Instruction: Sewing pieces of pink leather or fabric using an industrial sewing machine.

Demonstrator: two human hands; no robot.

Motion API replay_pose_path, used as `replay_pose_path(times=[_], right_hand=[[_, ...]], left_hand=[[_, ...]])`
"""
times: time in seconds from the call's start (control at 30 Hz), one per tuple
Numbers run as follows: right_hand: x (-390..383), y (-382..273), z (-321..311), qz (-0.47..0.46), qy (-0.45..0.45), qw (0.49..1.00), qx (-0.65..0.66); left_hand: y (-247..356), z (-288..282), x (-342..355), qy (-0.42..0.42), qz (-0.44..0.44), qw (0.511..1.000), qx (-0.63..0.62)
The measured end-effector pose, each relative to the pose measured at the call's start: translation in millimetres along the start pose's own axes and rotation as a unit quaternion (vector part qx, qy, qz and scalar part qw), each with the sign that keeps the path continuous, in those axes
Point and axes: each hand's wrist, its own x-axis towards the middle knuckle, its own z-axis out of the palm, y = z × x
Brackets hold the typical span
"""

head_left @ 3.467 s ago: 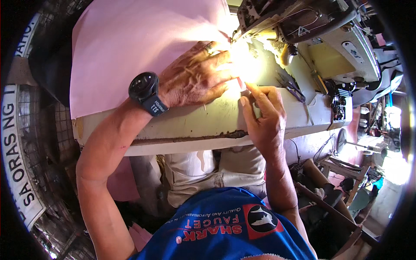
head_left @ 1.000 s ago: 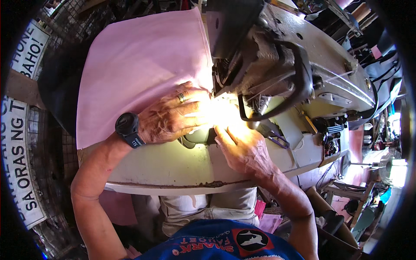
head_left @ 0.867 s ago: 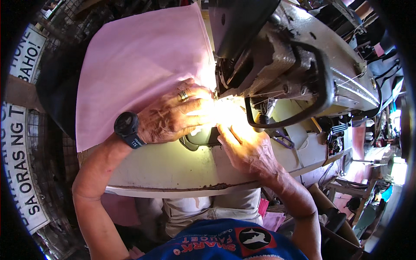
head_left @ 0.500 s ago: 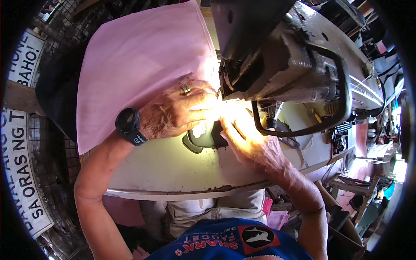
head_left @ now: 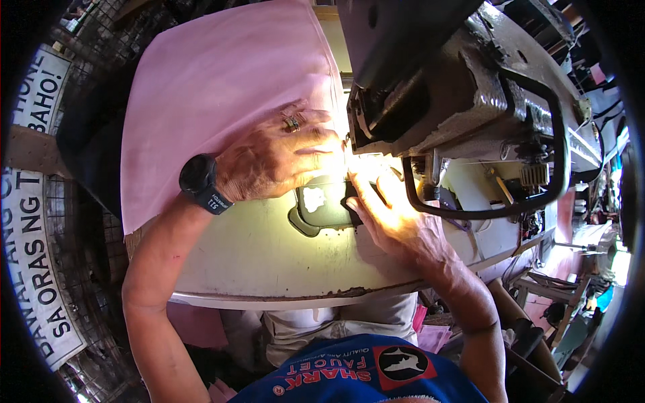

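Here both hands, left [head_left: 272,158] and right [head_left: 393,218], seemingly press flat, open, on pink fabric [head_left: 222,87].

Person, bare forearms. Left wrist: black round-faced wristwatch [head_left: 199,176] on black strap. Left hand [head_left: 272,158]: ring [head_left: 291,123] on one finger. Torso: blue shirt [head_left: 363,376], red-and-white print.

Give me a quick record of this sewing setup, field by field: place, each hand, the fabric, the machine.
Place: worn cream sewing table
Left hand: flat on the pink fabric sheet, fingers toward the needle area; gold ring, black wristwatch
Right hand: on the table at the dark metal plate, fingers under the machine head
Machine: grey metal sewing machine, lit beneath
Needle: hidden by glare
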Motion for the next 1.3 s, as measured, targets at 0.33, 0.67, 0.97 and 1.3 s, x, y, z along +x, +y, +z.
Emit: replay_pose_path(times=[0.33,0.67,0.97,1.3], right_hand=[[-37,-26,-26,0.050,0.000,0.998,0.043],[-57,-37,-15,0.125,0.117,0.985,0.030],[-58,-27,-7,0.121,0.122,0.984,-0.038],[-66,-7,4,0.102,0.082,0.991,-0.029]], left_hand=[[43,-16,-21,0.045,-0.147,0.978,0.143],[52,-54,-188,-0.022,-0.549,0.788,0.276],[-6,-56,-220,0.067,-0.414,0.852,0.312],[216,-45,-424,0.183,-0.749,0.623,0.131]])
